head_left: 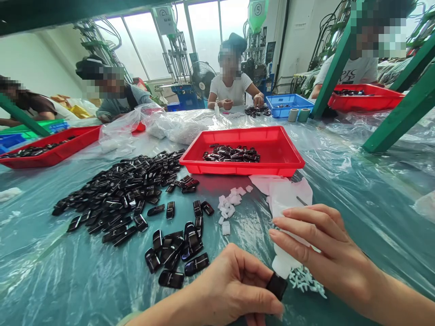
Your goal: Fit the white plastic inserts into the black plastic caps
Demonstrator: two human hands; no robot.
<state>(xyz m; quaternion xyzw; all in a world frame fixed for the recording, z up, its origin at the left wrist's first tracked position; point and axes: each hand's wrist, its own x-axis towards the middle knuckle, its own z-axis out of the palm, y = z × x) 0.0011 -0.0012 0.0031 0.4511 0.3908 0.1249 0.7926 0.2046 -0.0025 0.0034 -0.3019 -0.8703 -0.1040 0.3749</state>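
Note:
My left hand (243, 285) pinches a small black plastic part (277, 286) near the bottom of the view. Above it, my right hand (326, 249) is closed round a white squeeze bottle (283, 253), tipped so that its lower end meets the black part. The contact itself is too small to make out. Small white pieces (231, 204) lie ahead of my hands, and pale green slivers (307, 280) lie under my right hand. A loose group of black parts (173, 249) sits left of my left hand, with a large pile (118, 194) behind it.
A red tray (241, 168) holding black parts stands ahead, with a white cloth (306, 190) at its near edge. Another red tray (50, 151) is at the left. People sit across the plastic-covered table (374, 217), near a blue tray (288, 102). Green posts (401, 108) rise at the right.

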